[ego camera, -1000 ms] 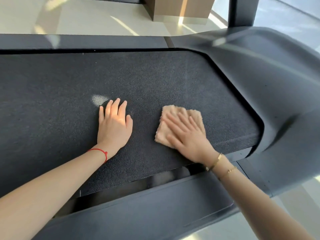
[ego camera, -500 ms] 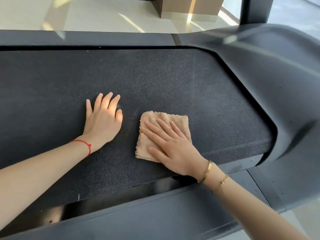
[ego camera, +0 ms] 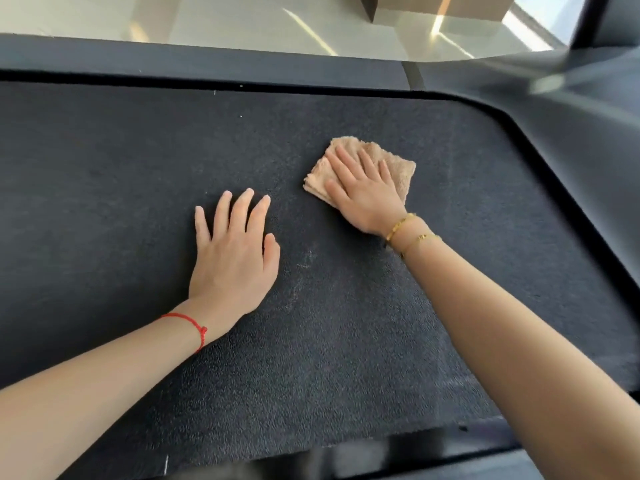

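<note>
Two bare forearms reach forward over a dark, textured treadmill belt, seen from above. The right hand lies flat on a folded beige cloth, fingers straight and slightly spread, pressing the cloth down onto the belt rather than gripping it. Two thin gold bracelets circle that wrist. The left hand rests palm down on the bare belt, fingers straight and a little apart, holding nothing. A red string bracelet sits on its wrist.

The cloth is a roughly square fold, turned so one corner points away from the person and slightly left. It lies on the belt's far right part, ahead and to the right of the left hand, with a gap of bare belt between them.

A smooth dark grey frame curves round the belt's far and right edges. Beyond it lies a pale glossy floor with a brown box-like piece at the top edge.
</note>
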Demonstrator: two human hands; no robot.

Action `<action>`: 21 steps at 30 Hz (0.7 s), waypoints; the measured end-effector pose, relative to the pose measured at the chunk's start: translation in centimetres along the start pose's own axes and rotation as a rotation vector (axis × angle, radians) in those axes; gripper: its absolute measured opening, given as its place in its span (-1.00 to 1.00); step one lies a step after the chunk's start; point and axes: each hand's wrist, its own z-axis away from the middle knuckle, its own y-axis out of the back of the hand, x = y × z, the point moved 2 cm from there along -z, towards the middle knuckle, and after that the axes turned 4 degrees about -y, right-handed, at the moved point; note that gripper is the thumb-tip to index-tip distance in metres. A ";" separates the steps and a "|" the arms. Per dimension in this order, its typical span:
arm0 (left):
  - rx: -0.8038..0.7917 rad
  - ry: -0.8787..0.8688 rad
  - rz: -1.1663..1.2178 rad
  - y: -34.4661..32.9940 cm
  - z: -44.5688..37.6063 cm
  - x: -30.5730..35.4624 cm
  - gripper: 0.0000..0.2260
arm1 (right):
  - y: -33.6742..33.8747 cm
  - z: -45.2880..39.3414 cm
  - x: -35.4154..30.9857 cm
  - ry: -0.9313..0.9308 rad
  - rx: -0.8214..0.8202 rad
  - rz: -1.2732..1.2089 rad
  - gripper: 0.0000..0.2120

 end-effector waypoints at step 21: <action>-0.010 0.015 0.130 1.1 0.0 -0.1 -0.51 | -1.1 13.2 -6.1 0.383 -0.096 0.097 -0.46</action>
